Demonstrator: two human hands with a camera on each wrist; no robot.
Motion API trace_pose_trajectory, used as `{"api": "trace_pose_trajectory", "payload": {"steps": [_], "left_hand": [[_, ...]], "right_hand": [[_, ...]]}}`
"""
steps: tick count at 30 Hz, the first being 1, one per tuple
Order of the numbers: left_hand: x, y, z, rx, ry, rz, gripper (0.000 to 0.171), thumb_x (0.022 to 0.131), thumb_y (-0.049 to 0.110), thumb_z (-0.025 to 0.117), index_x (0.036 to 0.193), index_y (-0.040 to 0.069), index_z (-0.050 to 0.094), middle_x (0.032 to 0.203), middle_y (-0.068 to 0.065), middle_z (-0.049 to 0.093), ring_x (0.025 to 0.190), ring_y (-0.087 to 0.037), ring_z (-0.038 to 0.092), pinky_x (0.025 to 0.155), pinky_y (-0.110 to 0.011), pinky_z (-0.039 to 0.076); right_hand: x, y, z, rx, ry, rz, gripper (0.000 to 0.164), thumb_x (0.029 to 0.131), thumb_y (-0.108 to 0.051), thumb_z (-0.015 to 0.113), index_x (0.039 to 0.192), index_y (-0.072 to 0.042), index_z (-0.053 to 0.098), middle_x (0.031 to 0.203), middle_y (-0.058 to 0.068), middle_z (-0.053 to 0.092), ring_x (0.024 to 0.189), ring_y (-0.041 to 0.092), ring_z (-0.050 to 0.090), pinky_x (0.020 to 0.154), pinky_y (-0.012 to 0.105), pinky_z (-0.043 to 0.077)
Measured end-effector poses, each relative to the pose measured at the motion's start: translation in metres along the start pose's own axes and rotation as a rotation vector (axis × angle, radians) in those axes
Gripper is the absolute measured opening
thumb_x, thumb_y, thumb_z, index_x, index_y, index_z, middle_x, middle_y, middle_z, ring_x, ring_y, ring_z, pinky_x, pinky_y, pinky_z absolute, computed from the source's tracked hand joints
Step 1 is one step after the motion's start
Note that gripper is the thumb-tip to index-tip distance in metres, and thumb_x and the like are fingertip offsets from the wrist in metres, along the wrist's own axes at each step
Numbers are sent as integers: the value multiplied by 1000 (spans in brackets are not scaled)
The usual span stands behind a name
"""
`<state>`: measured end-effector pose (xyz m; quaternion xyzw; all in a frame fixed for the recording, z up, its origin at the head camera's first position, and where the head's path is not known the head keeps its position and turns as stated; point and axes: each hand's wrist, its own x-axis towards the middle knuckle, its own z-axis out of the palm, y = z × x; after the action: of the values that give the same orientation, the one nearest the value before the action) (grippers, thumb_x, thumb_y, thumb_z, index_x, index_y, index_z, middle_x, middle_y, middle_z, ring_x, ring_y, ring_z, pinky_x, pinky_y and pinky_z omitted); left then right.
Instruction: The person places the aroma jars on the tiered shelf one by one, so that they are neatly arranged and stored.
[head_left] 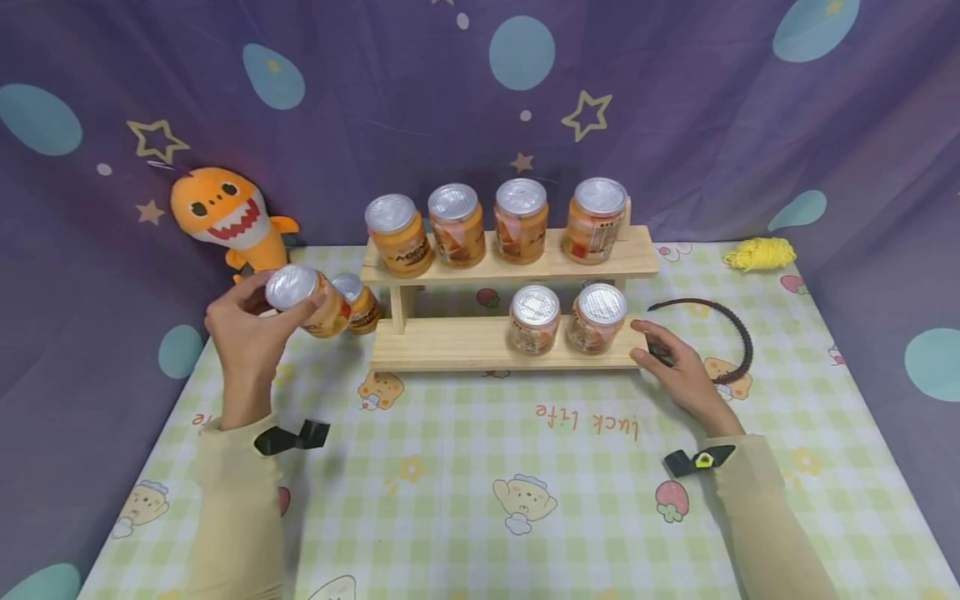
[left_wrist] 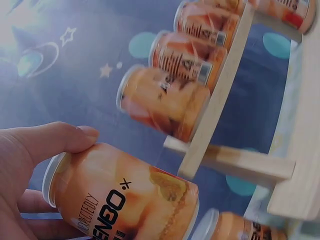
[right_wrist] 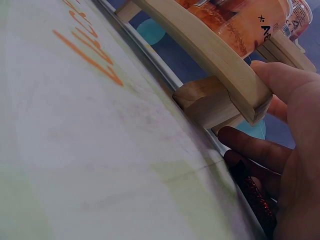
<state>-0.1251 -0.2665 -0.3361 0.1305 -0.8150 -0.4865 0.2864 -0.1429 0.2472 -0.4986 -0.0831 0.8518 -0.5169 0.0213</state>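
My left hand [head_left: 251, 333] grips a jar [head_left: 327, 312] with a silver lid and an orange label, tilted beside the shelf's left end. In the left wrist view the thumb lies along the side of this jar [left_wrist: 130, 195], near its lid end. Close behind it stands another such jar [head_left: 358, 304]. My right hand [head_left: 675, 367] holds the right end of the lower board of a two-tier wooden shelf [head_left: 450, 343], thumb and fingers around the board end [right_wrist: 250, 100]. Two jars [head_left: 596, 321] stand on that board's right half, and several jars [head_left: 521, 221] line the top board.
An orange plush shark [head_left: 225, 212] sits at the back left. A dark curved headband [head_left: 738, 329] and a yellow yarn bundle [head_left: 761, 253] lie at the right. Under my right fingers is a black strip with red glitter [right_wrist: 255, 200]. A purple curtain [head_left: 420, 100] hangs behind the table.
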Motion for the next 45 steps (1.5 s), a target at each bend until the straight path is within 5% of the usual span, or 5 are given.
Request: {"api": "trace_pose_trajectory", "payload": {"steps": [14,22,28,39,45], "left_hand": [[-18,24,30,-30,-141,44,49,65,15,93,110,6,75,86,19,67,74,0,65,63,-10,52],[-29,32,51,-6,-280,76,54,68,16,92,115,2,72,103,-17,75,77,7,65,66,-9,53],[-37,33,69,-36,-362,91,53,67,11,92,115,0,72,106,-21,73,79,7,64,70,-10,52],[-52,35,100,4,-455,119,57,65,18,94,115,2,72,104,-19,75,85,-26,72,66,-12,51],[-58,30,117,23,-467,151,58,64,22,95,114,4,73,107,-15,76,88,-27,72,71,-17,51]], "right_hand": [[-1,-1,0,-9,-5,-1,48,100,-26,61,146,-13,51,146,16,56,109,-20,49,94,3,37],[-1,-1,0,1,-4,-1,48,101,-26,61,146,-13,51,147,17,55,109,-21,48,93,2,37],[0,0,0,-4,-5,1,48,101,-26,61,146,-13,51,147,17,54,109,-21,48,93,2,37],[0,0,0,-3,-2,-4,48,101,-25,61,146,-12,51,147,17,55,109,-21,48,93,2,37],[0,0,-1,3,-4,-5,47,101,-24,61,145,-12,51,147,17,54,110,-21,48,93,1,37]]}}
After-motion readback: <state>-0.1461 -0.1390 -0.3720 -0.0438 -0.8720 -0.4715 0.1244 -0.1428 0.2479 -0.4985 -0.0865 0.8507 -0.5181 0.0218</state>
